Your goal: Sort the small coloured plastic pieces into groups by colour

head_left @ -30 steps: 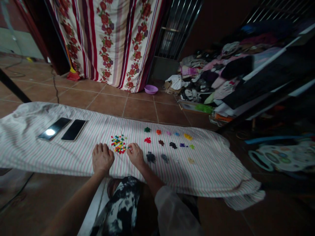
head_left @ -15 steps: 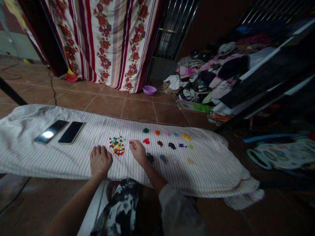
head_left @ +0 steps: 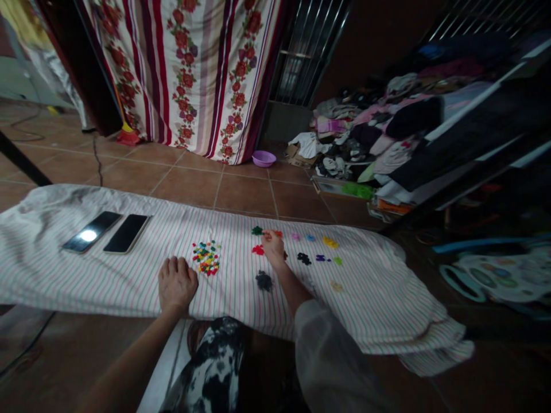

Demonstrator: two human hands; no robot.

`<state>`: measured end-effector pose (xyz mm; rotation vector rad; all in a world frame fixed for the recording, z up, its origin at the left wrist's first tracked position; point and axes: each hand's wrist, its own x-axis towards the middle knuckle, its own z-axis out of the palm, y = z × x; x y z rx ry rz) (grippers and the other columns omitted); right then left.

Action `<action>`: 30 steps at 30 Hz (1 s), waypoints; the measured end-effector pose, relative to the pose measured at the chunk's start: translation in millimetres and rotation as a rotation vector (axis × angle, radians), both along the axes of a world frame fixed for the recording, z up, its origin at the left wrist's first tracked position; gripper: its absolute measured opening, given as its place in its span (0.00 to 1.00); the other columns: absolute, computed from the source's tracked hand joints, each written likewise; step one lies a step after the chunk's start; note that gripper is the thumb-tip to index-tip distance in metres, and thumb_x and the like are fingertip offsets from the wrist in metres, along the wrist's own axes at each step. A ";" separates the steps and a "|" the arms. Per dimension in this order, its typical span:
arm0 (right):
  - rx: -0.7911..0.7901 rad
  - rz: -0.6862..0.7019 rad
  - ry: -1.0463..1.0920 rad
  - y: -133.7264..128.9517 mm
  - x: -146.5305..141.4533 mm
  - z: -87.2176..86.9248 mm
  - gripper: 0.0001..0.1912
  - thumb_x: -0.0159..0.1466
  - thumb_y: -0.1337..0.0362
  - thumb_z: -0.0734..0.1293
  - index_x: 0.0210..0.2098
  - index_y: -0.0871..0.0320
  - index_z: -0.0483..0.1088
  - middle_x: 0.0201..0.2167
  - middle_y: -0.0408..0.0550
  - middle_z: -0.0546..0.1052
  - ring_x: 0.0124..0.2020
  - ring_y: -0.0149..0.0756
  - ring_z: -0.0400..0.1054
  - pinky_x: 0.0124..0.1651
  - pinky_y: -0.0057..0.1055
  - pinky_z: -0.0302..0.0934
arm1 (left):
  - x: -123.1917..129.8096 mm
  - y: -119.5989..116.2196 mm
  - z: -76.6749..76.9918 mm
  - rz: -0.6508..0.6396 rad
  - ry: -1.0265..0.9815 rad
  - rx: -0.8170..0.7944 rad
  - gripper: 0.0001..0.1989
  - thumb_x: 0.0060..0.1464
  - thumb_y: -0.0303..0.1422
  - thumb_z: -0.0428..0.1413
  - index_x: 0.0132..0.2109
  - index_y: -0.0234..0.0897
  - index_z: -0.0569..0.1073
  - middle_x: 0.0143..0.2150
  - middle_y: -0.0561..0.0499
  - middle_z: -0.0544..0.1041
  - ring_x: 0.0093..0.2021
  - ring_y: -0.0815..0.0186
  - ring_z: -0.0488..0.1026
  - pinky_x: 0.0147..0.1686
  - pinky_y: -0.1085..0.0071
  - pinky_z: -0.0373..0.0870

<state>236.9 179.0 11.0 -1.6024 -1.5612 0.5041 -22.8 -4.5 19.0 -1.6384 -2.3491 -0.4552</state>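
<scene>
Your right hand [head_left: 264,233] is over the striped bench [head_left: 374,321], thumb and fingertips drawn together in a pinch just beside the dark green pile [head_left: 257,230]; you cannot tell whether they grip a piece. Your left hand [head_left: 177,284] rests palm down, fingers loosely bent and slightly spread, near the mixed colored pieces [head_left: 206,258]. The red pile [head_left: 258,250] lies below the green one, and two phones [head_left: 127,234] lie at left.
</scene>
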 end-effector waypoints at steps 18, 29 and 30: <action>-0.197 -0.018 -0.393 30.6 2.1 2.0 0.17 0.61 0.73 0.61 0.44 0.59 0.78 0.39 0.53 0.82 0.44 0.40 0.76 0.48 0.28 0.64 | -0.9 1.4 -4.3 -0.010 0.010 0.051 0.17 0.60 0.33 0.46 0.49 0.28 0.73 0.55 0.33 0.73 0.59 0.46 0.66 0.56 0.52 0.63; -0.141 0.030 -0.277 30.8 8.1 -7.8 0.18 0.62 0.70 0.60 0.47 0.58 0.77 0.40 0.51 0.82 0.41 0.36 0.75 0.47 0.28 0.66 | -0.7 0.5 -5.2 -0.014 -0.019 0.053 0.18 0.60 0.33 0.46 0.50 0.28 0.73 0.55 0.33 0.72 0.61 0.45 0.65 0.57 0.51 0.63; -0.141 0.035 -0.258 30.7 8.5 -7.8 0.18 0.61 0.70 0.60 0.46 0.58 0.77 0.40 0.51 0.82 0.41 0.36 0.75 0.47 0.28 0.66 | -0.6 0.5 -4.7 -0.014 -0.033 0.053 0.18 0.60 0.33 0.46 0.50 0.28 0.73 0.55 0.33 0.72 0.61 0.45 0.64 0.57 0.51 0.63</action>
